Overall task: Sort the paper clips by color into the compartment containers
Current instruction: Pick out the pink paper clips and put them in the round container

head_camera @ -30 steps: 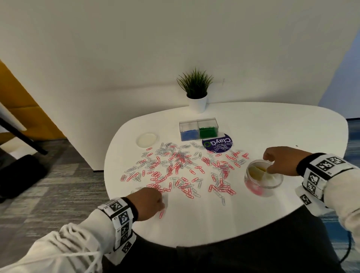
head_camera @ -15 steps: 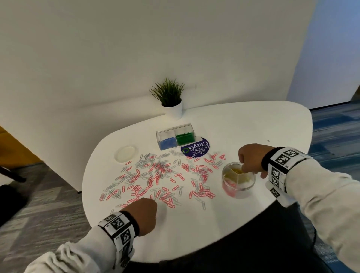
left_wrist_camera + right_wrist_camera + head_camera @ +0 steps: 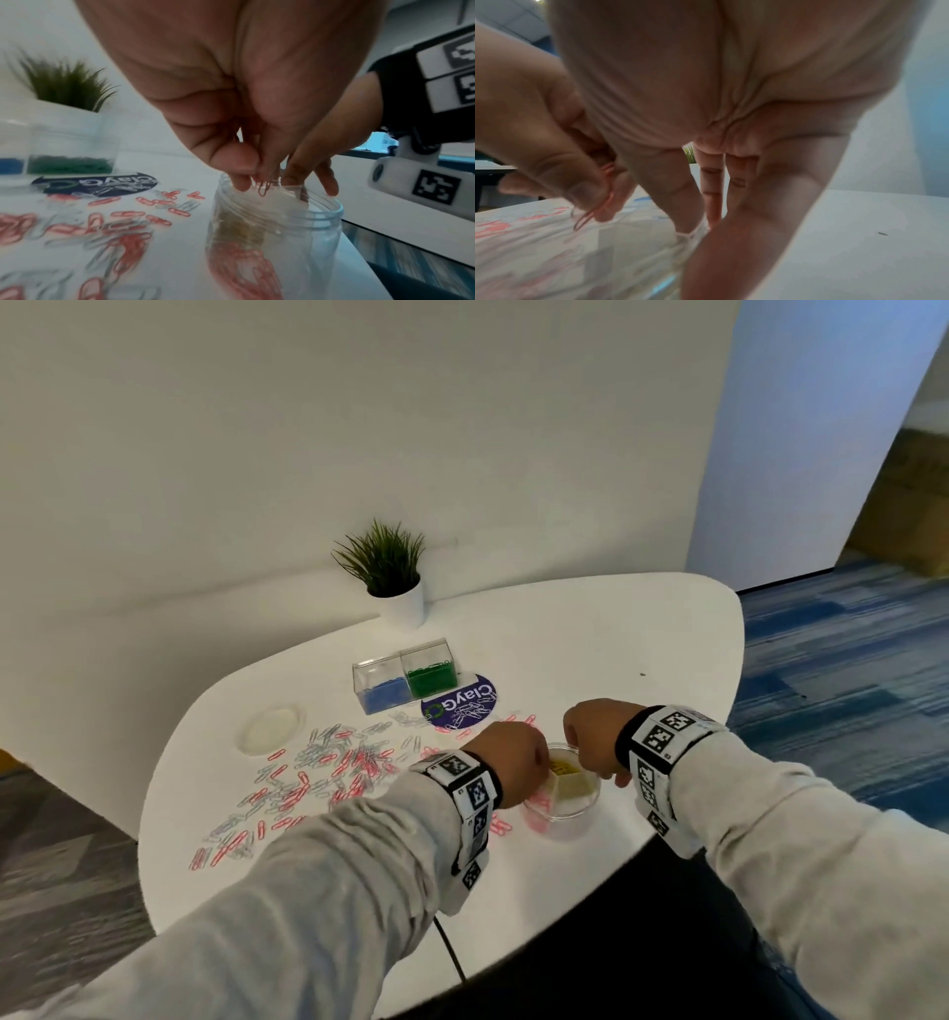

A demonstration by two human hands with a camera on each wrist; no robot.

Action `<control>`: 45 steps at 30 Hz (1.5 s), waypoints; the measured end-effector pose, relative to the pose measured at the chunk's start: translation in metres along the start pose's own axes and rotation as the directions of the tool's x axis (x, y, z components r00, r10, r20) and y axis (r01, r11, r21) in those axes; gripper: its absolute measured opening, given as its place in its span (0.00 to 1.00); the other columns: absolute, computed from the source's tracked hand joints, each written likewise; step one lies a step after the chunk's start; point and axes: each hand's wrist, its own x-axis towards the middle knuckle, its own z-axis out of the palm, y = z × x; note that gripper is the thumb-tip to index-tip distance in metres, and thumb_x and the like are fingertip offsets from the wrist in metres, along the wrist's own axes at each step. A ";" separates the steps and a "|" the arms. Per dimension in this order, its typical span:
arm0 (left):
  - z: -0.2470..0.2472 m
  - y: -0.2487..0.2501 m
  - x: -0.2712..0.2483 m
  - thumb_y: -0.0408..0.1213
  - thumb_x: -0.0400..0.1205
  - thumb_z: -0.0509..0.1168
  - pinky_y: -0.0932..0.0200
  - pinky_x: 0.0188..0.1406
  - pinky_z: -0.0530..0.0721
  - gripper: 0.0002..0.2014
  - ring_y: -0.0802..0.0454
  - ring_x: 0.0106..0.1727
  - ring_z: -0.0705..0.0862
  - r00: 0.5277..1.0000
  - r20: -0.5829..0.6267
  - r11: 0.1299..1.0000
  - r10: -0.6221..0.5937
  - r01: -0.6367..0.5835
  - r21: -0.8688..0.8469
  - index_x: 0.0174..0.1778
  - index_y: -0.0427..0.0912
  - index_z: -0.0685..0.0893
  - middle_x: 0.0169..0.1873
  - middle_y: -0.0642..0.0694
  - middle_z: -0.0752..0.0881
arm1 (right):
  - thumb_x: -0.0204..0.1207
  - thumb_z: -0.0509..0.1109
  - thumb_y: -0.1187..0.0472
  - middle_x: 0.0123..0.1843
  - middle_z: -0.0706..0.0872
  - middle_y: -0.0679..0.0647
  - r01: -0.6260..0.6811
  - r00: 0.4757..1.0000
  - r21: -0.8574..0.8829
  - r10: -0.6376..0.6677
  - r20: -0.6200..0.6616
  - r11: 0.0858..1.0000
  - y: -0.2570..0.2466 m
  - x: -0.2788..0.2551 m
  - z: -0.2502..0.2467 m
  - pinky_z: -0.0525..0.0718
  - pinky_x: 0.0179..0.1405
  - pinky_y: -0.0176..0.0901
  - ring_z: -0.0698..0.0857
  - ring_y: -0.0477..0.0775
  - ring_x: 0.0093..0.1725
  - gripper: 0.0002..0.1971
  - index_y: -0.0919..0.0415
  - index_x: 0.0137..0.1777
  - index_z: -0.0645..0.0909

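Paper clips, red and silver, scattered across the table from its left edge toward the middle. Red paper clip pinched in left-hand grip, dangling just over the mouth of round clear container near the front edge. Red clips in the container's near compartment, yellow in the far one. Right-hand grip holding the container's rim, fingers down along its wall. Rectangular box with blue and green clips nearer the far edge, beside a purple sticker. Potted plant at the far edge, white lid toward the left edge.
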 end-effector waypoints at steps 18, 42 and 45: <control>-0.025 -0.119 -0.078 0.41 0.84 0.64 0.62 0.59 0.79 0.09 0.58 0.56 0.82 0.985 -0.035 0.984 -0.169 0.170 0.054 0.57 0.54 0.87 0.55 0.57 0.87 | 0.78 0.64 0.58 0.61 0.78 0.53 0.043 0.942 -0.109 -0.077 -0.328 0.993 -0.009 0.009 -0.005 0.82 0.54 0.49 0.81 0.57 0.60 0.14 0.54 0.63 0.76; 0.071 -0.165 -0.134 0.43 0.79 0.54 0.56 0.27 0.81 0.12 0.46 0.34 0.83 0.993 -0.059 0.960 0.105 -0.086 0.267 0.41 0.45 0.81 0.39 0.48 0.81 | 0.78 0.62 0.57 0.49 0.81 0.50 0.224 0.967 0.001 -0.222 -0.128 0.975 -0.078 0.027 0.073 0.77 0.40 0.42 0.79 0.52 0.44 0.04 0.54 0.51 0.74; 0.052 -0.169 -0.137 0.42 0.81 0.57 0.56 0.37 0.81 0.06 0.50 0.39 0.81 0.986 -0.145 0.996 -0.078 0.083 0.035 0.44 0.49 0.79 0.40 0.51 0.83 | 0.73 0.67 0.60 0.42 0.86 0.48 0.178 0.979 0.326 -0.134 -0.155 0.928 -0.073 0.028 0.064 0.84 0.38 0.45 0.85 0.50 0.39 0.07 0.49 0.47 0.74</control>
